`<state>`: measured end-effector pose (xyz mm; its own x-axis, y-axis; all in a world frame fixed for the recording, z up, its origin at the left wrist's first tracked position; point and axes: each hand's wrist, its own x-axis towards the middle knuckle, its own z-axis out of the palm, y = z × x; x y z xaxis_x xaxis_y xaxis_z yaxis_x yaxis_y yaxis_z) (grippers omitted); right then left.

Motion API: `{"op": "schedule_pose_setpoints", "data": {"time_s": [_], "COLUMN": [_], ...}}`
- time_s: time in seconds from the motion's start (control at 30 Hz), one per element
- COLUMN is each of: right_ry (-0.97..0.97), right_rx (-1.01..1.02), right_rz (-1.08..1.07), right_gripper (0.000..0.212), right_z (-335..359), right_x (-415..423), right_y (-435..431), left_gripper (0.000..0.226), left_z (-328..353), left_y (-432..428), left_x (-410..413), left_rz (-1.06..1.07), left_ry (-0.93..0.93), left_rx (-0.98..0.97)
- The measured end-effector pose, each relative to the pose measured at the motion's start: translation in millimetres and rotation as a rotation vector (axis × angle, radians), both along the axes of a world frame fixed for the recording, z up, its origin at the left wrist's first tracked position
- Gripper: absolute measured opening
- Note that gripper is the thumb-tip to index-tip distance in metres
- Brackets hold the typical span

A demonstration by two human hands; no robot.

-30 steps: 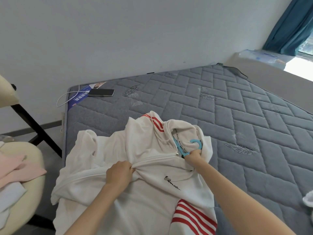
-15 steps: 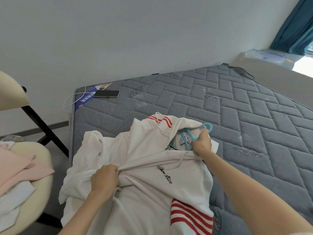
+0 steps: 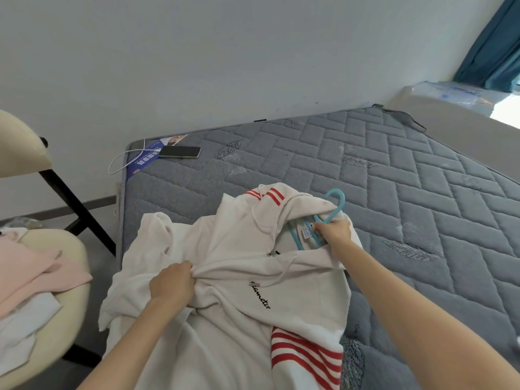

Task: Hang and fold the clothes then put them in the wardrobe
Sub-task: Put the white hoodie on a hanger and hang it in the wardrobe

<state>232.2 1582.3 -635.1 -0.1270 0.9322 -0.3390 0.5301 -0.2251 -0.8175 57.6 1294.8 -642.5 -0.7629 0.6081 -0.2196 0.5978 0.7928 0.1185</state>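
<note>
Head view: one white hoodie (image 3: 225,263) with red stripes lies on one grey mattress (image 3: 394,192). Left hand (image 3: 172,284) bunches its front fabric; right hand (image 3: 334,232) grips one blue hanger (image 3: 333,209) at the neck. One phone (image 3: 179,151) lies well apart.

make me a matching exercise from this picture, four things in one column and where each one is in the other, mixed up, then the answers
Things
1. blue hanger
2. phone
3. pink garment
4. teal curtain

Places
a. on the cream chair at the left
b. top right corner of the view
c. gripped by the right hand at the neck of the white hoodie
d. far left corner of the grey mattress

Pairs: 1-c, 2-d, 3-a, 4-b
</note>
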Motion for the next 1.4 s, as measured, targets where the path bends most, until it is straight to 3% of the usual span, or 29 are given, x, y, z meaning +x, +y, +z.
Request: {"op": "schedule_pose_setpoints", "data": {"time_s": [0.07,0.2,0.27,0.37,0.57,0.67,0.73,0.83,0.97,1.17,1.3,1.4], "right_ry": [-0.02,-0.019,-0.018,0.03,0.223,0.32,0.359,0.423,0.566,0.773,0.871,0.976], "right_rx": [0.131,0.356,0.441,0.579,0.871,0.988,1.048,1.133,1.193,1.15,1.161,1.149], "right_rz": [0.101,0.226,0.273,0.417,0.695,0.786,0.845,0.944,1.072,1.315,1.482,1.556], "right_gripper": [0.013,0.02,0.02,0.018,0.014,0.01,0.01,0.011,0.014,0.018,0.019,0.017], "right_z": [15,64,98,160,290,342,371,407,447,483,500,521], "right_x": [-8,-24,-33,-57,-109,-127,-138,-155,-177,-199,-199,-189], "right_y": [-3,-10,-18,-37,-114,-161,-194,-248,-330,-449,-525,-567], "left_gripper": [0.045,0.068,0.069,0.062,0.046,0.033,0.043,0.056,0.016,0.036,0.039,0.048], "left_z": [8,37,53,87,175,214,238,271,305,320,325,339], "left_y": [11,28,32,32,-5,-50,-87,-148,-231,-371,-455,-499], "left_x": [5,10,9,3,-27,-37,-43,-48,-46,-16,24,53], "left_rz": [-0.075,-0.157,-0.17,-0.148,-0.119,0.062,0.182,0.229,0.146,0.314,0.449,0.531], "left_ry": [-0.032,-0.147,-0.174,-0.174,0.162,0.34,0.51,0.668,0.728,0.601,0.472,0.532], "left_rx": [-0.05,0.011,0.15,0.51,0.924,1.045,1.098,1.055,0.924,0.682,0.672,0.704]}}
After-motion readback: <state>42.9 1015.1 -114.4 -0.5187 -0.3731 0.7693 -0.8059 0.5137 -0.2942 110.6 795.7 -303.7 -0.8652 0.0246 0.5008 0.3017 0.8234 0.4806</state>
